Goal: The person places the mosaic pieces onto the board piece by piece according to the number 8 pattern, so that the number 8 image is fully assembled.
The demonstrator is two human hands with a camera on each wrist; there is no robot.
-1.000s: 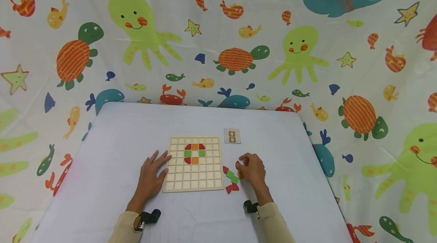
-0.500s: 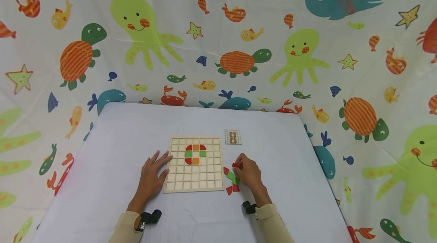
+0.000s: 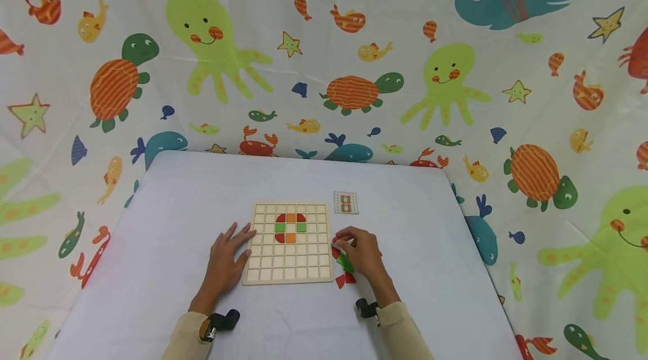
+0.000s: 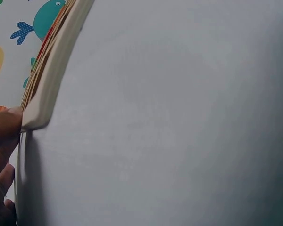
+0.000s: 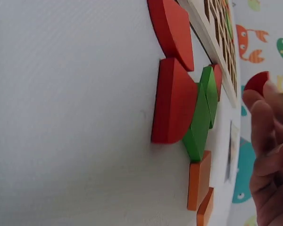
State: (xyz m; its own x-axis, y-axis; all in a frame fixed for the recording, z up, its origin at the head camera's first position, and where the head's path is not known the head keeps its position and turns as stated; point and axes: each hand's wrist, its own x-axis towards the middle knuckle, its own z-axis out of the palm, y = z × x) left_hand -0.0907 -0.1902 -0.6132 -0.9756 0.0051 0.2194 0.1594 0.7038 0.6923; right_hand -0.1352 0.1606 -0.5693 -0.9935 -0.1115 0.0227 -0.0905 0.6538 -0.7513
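My right hand (image 3: 361, 251) pinches a red quarter-circle piece (image 5: 258, 82) between thumb and fingertips, raised near the right edge of the wooden grid board (image 3: 289, 263). My left hand (image 3: 225, 259) lies along the board's left edge, fingers extended; the left wrist view shows its fingers (image 4: 4, 129) touching the board's corner. Red, orange and green pieces form a ring in the upper part of the grid, with a gap at its lower right. Under and beside my right hand lie loose red pieces (image 5: 177, 103), green squares (image 5: 198, 122) and orange squares (image 5: 200, 181), partly hidden in the head view.
A small pattern card (image 3: 346, 202) lies beyond the board's upper right corner. White cloth (image 3: 405, 197) covers the table. Behind it hangs a curtain (image 3: 304, 28) printed with sea animals.
My right hand has lifted the red quarter-circle piece from the loose pieces and moved left toward the board's edge. My left hand stays at the board's left side.
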